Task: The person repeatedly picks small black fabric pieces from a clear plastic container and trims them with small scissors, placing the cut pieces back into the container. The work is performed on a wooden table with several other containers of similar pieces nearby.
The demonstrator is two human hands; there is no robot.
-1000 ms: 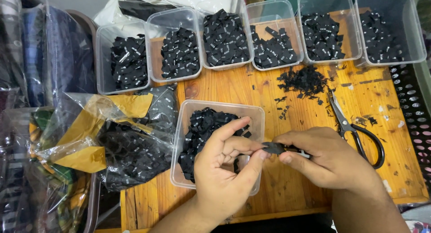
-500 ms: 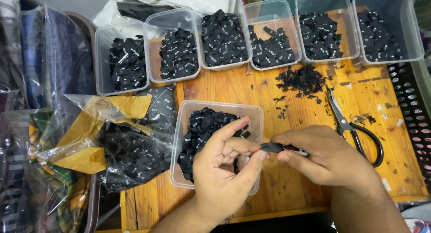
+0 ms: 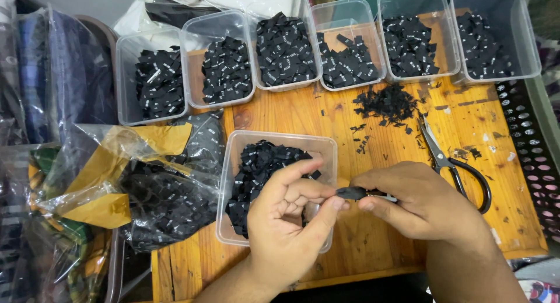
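Small black woven fabric label [image 3: 352,193] pinched between both hands over the bare wood of the orange-brown slatted wooden table [image 3: 373,244], just past the 3 o'clock edge of the near clear plastic tub of black labels [image 3: 242,141]. Long axis roughly level, running 9 to 3 o'clock. Left hand [image 3: 289,221] curled, thumb and forefinger closed on the 9 o'clock end; right hand [image 3: 417,201] closed likewise on the 3 o'clock end, with a thin pale sliver showing at its fingertips, too small to identify. Neither hand nearer: both touching. Black-handled steel scissors [image 3: 452,163] lying at 1 o'clock from the right hand, just beside its knuckles, blades pointing to 11. Loose heap of black fabric offcuts [image 3: 388,103] at 12 o'clock, before a row of six clear plastic tubs of labels [image 3: 350,11]. Crinkled clear plastic bag of black labels [image 3: 163,192] at 9 o'clock.
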